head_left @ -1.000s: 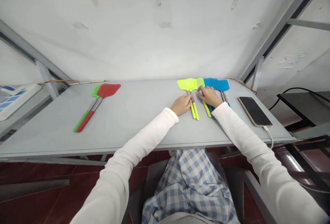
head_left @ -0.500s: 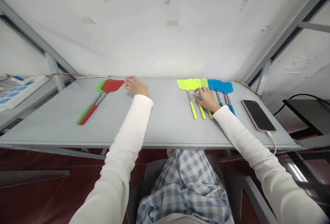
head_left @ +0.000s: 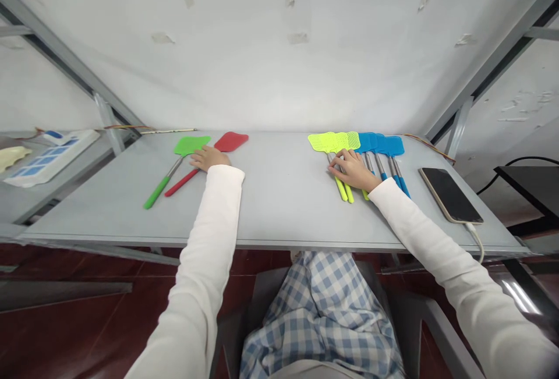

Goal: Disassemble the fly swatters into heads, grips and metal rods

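From my remote post, I judge the step in hand to be arranging fly swatters, with the red one being handled. My left hand (head_left: 212, 159) lies over the shaft of the red swatter (head_left: 231, 141), whose paddle shows just beyond it and whose handle points back towards me; its fingers bend downward, but I cannot tell whether they grip. The green swatter (head_left: 191, 145) lies just left of that hand. The next move calls for a sure pinch on the red shaft, without dragging the green paddle.

My right hand (head_left: 354, 170) curls loosely over the shafts of the yellow swatters (head_left: 321, 142); I cannot tell if it grasps any. Beyond it and to its right, the blue swatters (head_left: 395, 146) overlap.

The yellow paddles are flat, flaring and finely perforated; the red looks smoother. Shafts are slim and metallic, the grips coloured rods, all on a smooth grey table (head_left: 279, 204).
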Demonstrator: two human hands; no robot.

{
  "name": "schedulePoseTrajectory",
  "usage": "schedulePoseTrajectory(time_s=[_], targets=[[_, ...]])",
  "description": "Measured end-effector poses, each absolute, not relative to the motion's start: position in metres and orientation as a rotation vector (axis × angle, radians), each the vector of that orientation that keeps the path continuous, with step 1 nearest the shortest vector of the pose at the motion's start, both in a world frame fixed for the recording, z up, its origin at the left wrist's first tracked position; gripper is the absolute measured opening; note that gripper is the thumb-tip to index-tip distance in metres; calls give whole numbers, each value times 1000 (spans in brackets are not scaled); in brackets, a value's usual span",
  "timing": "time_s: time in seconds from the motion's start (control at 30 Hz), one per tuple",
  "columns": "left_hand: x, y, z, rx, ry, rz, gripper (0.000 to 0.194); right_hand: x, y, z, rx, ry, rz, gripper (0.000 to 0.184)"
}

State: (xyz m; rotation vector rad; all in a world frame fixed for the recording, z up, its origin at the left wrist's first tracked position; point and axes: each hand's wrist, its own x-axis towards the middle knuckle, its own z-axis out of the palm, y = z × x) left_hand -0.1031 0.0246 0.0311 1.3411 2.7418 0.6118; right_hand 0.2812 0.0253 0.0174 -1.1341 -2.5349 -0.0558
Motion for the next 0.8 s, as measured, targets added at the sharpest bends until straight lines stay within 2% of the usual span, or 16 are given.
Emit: schedulePoseTrajectory(time_s=[0.1, 0.3, 0.5, 0.67, 0.8], targets=[[-80, 35, 23, 1310, 2823, 589, 38, 281, 25, 16, -1129, -2532, -85, 32], [-22, 36, 11, 1875, 2557, 567, 33, 280, 23, 17, -1091, -2498, -154, 29], [16, 23, 21, 2413, 1998, 855, 35, 269, 9, 26, -1001, -2356, -372, 40], [53, 8, 11, 2758, 1584, 1032, 36, 255, -6, 35, -978, -2328, -566, 38], [67, 3, 6, 2916, 1374, 1207, 33, 251, -12, 43, -1045, -2285, -601, 40]])
